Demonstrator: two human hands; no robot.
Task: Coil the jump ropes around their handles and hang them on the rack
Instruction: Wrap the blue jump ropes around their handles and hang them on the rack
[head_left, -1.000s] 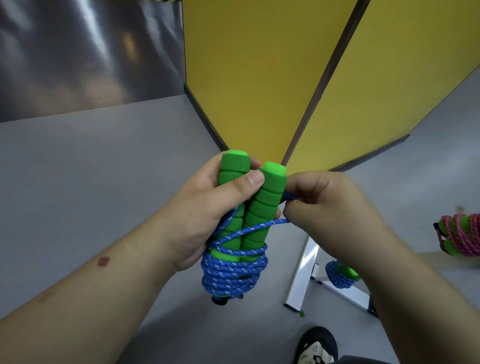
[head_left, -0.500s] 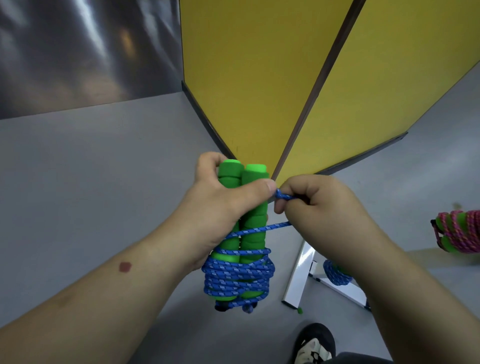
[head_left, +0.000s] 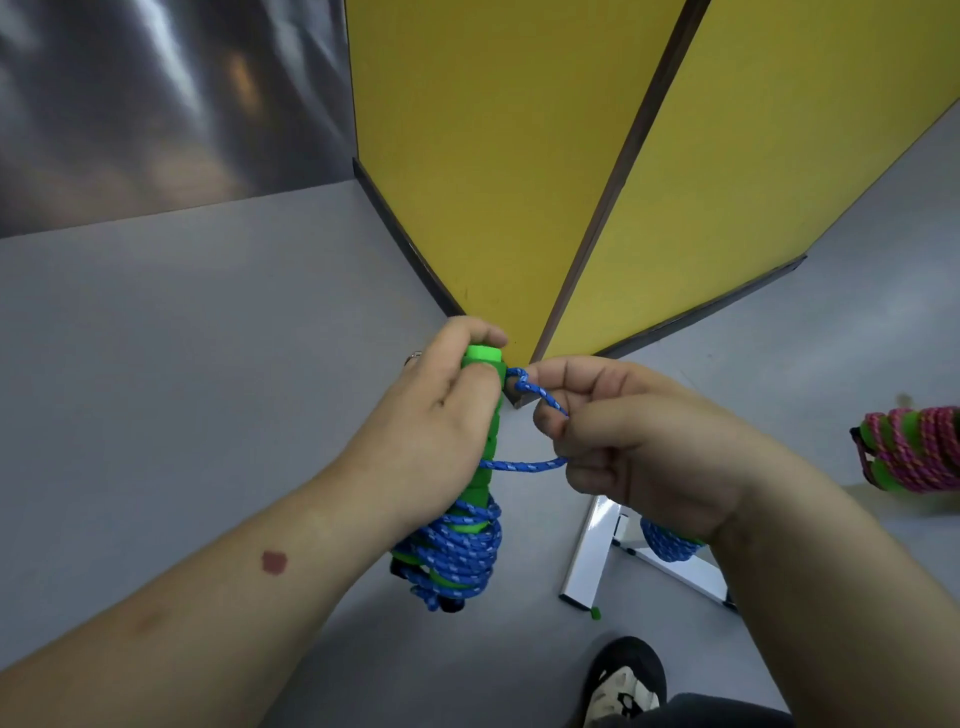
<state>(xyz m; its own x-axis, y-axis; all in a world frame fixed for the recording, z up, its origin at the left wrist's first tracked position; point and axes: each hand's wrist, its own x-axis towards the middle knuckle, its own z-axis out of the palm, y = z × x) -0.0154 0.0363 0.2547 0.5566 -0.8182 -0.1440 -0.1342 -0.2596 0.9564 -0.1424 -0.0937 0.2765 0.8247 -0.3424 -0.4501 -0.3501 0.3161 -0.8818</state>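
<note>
Blue rope (head_left: 457, 551) mostly coiled round the lower part of the green handles (head_left: 485, 415), held mid-air in front of the body. Left hand (head_left: 431, 421) wraps the handles near the top; right hand (head_left: 618, 431) pinches the loose rope end, a loop at the handle tops. Prob. light, cord soft & floppy, foam handles grippy w/ some give: hold by the handles, keep tail taut. No containers seen. Rack (head_left: 597, 556) below carries another blue coil (head_left: 667, 543); pink coil (head_left: 914, 452) far right.

Left hand (head_left: 436, 415) grips green handles (head_left: 485, 358) w/ coiled blue rope (head_left: 457, 551); right hand (head_left: 639, 441) pinches its end.
</note>
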